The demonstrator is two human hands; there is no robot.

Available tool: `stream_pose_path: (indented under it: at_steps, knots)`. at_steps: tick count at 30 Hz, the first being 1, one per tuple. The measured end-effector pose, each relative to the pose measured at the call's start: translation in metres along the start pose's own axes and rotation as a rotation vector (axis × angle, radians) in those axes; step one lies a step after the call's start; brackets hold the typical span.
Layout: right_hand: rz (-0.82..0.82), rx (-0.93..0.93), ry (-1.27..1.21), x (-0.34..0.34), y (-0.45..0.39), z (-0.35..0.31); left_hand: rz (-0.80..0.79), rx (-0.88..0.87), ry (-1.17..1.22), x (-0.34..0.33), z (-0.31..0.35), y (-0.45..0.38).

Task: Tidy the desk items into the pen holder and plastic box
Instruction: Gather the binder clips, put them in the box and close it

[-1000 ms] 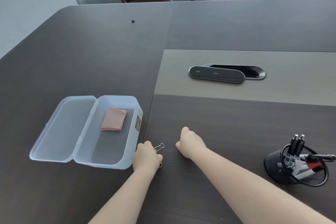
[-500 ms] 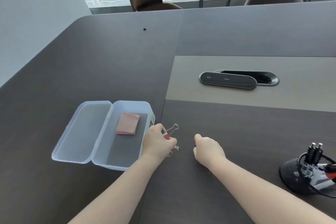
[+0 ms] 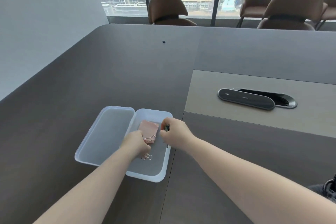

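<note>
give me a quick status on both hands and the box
Left hand shut on binder clips, over the open plastic box. Right hand shut on small dark item. Nothing blocking.

At the lower right edge of the frame, the pen holder (image 3: 330,188) is being cut off, leaving only a dark mesh sliver. The left hand (image 3: 136,143) is covering the bodies of the binder clips (image 3: 150,139), so only wire loops are showing. The right hand (image 3: 175,133) is curling over a small dark item (image 3: 167,128), too hidden to identify. The pink notepad (image 3: 148,127) is being partly covered by both hands. A tiny black speck (image 3: 164,42) in the upper middle is staying too small to tell.
</note>
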State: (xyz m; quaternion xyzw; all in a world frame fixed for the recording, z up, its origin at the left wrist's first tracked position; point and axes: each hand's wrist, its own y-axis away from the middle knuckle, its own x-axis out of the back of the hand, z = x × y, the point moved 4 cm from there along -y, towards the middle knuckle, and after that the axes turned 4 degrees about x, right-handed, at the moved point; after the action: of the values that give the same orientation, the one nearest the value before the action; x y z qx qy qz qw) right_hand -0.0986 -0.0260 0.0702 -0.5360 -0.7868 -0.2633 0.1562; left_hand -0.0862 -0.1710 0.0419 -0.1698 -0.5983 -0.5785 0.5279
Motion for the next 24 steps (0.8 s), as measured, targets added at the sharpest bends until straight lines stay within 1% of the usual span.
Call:
stream_pose_path:
  at_steps: [2, 7, 9, 11, 14, 16, 18, 20, 24]
  knots:
    - [-0.05, -0.005, 0.076, -0.014, -0.007, -0.009, -0.033, -0.022, -0.036, -0.007, -0.001, -0.006]
    - [-0.178, -0.016, 0.25, -0.042, -0.025, -0.017, -0.088, -0.081, -0.241, -0.018, -0.013, -0.024]
    - [-0.222, -0.037, 0.356, -0.052, -0.033, -0.015, -0.174, -0.083, -0.25, -0.023, -0.018, -0.029]
    - [-0.285, -0.077, 0.441, -0.063, -0.038, -0.012, -0.238, -0.044, -0.237, -0.025, -0.024, -0.031]
    - [-0.379, -0.136, 0.557, -0.083, -0.048, -0.005, -0.218, -0.039, -0.268, -0.027, -0.026, -0.034]
    - [-0.437, -0.172, 0.606, -0.097, -0.052, 0.001, -0.247, -0.02, -0.278, -0.031, -0.027, -0.035]
    - [-0.452, -0.173, 0.645, -0.106, -0.055, 0.007, -0.258, 0.001, -0.249, -0.033, -0.028, -0.036]
    - [-0.462, -0.171, 0.65, -0.11, -0.055, 0.012, -0.221, 0.0, -0.194, -0.035, -0.029, -0.039]
    - [-0.439, -0.143, 0.627, -0.113, -0.058, 0.018, -0.149, -0.048, -0.273, -0.028, -0.026, -0.038]
